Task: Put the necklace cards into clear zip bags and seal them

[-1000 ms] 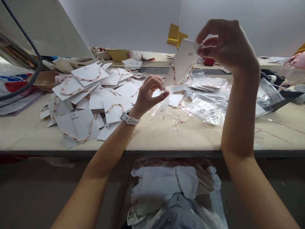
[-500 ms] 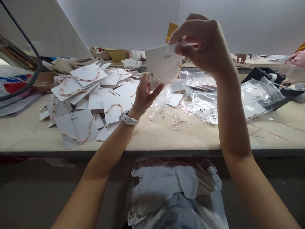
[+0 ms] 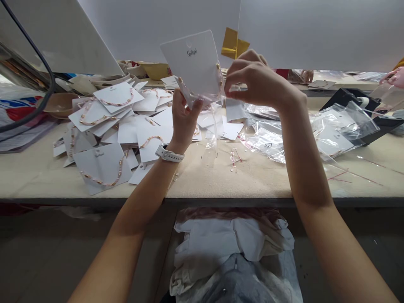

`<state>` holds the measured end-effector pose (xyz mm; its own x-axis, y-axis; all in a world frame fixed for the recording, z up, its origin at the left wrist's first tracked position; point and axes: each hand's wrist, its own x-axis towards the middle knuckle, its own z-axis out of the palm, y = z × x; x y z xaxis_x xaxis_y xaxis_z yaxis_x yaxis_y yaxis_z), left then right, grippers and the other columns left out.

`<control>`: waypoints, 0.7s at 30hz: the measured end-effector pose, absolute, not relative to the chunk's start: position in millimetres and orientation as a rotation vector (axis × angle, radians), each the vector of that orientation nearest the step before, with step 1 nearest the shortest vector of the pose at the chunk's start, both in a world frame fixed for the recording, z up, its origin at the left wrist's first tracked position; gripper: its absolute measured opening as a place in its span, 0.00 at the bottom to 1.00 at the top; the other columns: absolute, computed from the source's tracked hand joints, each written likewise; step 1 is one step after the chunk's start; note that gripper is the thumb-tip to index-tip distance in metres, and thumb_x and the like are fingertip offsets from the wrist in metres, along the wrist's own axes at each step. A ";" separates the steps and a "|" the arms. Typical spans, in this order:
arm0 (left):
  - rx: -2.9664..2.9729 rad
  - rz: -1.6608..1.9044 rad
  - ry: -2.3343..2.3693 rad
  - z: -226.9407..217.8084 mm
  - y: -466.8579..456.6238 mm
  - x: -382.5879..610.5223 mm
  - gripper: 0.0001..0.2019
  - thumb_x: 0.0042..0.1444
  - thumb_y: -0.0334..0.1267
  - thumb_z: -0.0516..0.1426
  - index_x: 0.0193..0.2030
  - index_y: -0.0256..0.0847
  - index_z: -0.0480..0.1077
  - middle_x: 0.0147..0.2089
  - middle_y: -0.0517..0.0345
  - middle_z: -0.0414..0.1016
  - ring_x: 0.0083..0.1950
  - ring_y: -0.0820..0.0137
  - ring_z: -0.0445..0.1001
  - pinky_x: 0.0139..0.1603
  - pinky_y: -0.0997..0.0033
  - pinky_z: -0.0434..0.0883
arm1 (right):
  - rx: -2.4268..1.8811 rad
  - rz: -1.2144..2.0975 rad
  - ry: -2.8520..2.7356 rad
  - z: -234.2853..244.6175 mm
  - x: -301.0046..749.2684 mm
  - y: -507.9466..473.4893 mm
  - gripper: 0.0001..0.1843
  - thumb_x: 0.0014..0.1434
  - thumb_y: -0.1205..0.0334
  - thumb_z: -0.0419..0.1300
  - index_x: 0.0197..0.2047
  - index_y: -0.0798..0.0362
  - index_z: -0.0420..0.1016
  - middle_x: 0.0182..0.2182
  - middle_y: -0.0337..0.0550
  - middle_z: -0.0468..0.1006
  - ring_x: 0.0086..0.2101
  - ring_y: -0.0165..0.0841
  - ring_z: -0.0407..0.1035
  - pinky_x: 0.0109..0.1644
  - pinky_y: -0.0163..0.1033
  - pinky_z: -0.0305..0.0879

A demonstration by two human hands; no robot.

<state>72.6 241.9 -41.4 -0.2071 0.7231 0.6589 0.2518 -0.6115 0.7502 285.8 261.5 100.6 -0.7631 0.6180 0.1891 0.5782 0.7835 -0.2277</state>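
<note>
I hold a white card [image 3: 193,63] with a beaded bracelet on it, raised above the table. Its lower edge sits in a clear plastic bag [image 3: 211,112] that hangs down below it. My left hand [image 3: 183,115], with a white watch on the wrist, grips the card's lower left corner and the bag from below. At the card's right edge, my right hand [image 3: 256,82] pinches the bag's mouth. Both hands are closed on these things.
A heap of white bracelet cards [image 3: 107,122] covers the left of the beige table [image 3: 240,181]. Clear bags [image 3: 284,134] lie at right, beside a black tape dispenser [image 3: 360,105]. Another person's hands show at the far back and right edge.
The card has swung from a tilt at upper right to upright at centre left. My right hand dropped from its top edge to the bag's mouth; my left hand rose with the bag.
</note>
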 end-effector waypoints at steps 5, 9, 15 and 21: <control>2.013 1.798 1.220 -43.2 239.7 72.9 0.23 0.62 0.61 0.54 0.57 0.52 0.61 0.51 0.55 0.72 0.56 0.63 0.74 0.54 0.61 0.75 | -0.764 0.133 -2.556 102.5 287.5 264.4 0.04 0.63 0.66 0.62 0.41 0.53 0.79 0.52 0.40 0.75 0.57 0.41 0.64 0.68 0.53 0.51; 2.078 1.756 1.218 -37.9 231.6 75.9 0.19 0.63 0.60 0.53 0.50 0.48 0.67 0.44 0.55 0.74 0.50 0.64 0.77 0.51 0.61 0.75 | -0.736 0.158 -2.489 107.1 290.1 263.3 0.03 0.62 0.68 0.63 0.40 0.56 0.78 0.53 0.44 0.73 0.58 0.39 0.62 0.67 0.50 0.53; 2.196 1.590 1.265 -25.9 224.2 71.5 0.23 0.62 0.63 0.51 0.35 0.45 0.71 0.35 0.56 0.68 0.42 0.65 0.75 0.47 0.59 0.76 | -0.651 0.336 -2.418 104.7 289.3 265.5 0.06 0.61 0.75 0.62 0.38 0.56 0.76 0.45 0.41 0.71 0.53 0.33 0.67 0.61 0.43 0.62; 2.150 1.656 1.192 -29.2 226.4 70.0 0.32 0.52 0.75 0.50 0.31 0.45 0.69 0.36 0.56 0.64 0.49 0.59 0.73 0.54 0.52 0.74 | -0.615 0.380 -2.334 104.2 287.8 264.5 0.08 0.60 0.77 0.61 0.36 0.55 0.75 0.42 0.38 0.68 0.51 0.30 0.68 0.60 0.40 0.63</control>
<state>70.0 226.4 -29.2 0.0596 0.6775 0.7331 0.4802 -0.6633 0.5740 287.8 264.5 104.2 -0.6544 0.5244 0.5448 0.3244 0.8455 -0.4242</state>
